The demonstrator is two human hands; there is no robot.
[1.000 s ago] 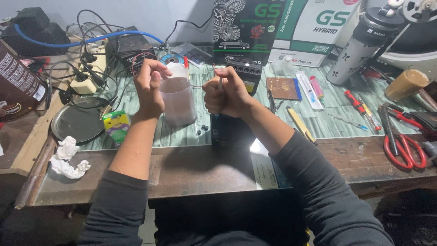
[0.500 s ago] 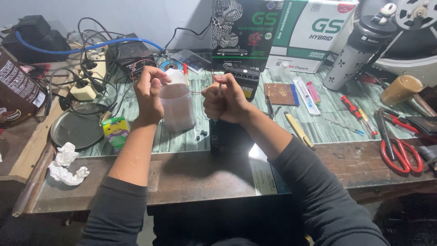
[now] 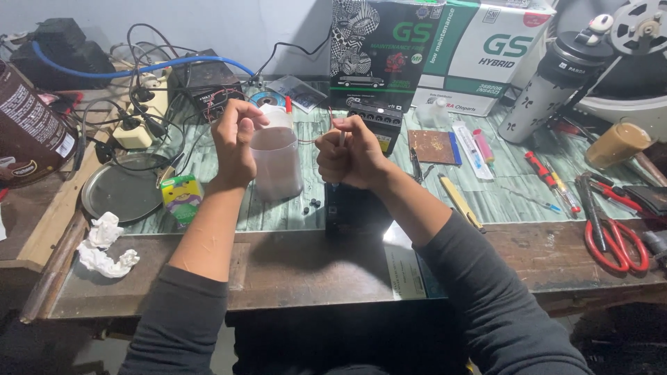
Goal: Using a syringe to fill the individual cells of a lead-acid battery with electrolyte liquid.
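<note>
Head view — my left hand (image 3: 235, 142) pinches something small above the translucent plastic cup (image 3: 276, 163); right hand (image 3: 351, 154), just beside, fists a thin upright rod (image 3: 341, 137)

Red-handled scissors (image 3: 615, 246), blue hose (image 3: 139, 69), translucent white jug (image 3: 276, 161), green-striped tabletop (image 3: 507, 201).

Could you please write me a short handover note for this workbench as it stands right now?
Left hand: raised beside the translucent plastic cup, fingers pinched at a thin red wire above its rim.
Right hand: closed in a fist around a thin white rod, right of the cup.
The cup stands upright on the table; a small black battery sits behind the right hand.
Done: cup in place, both hands engaged.
Left: cannot tell from this view.
</note>
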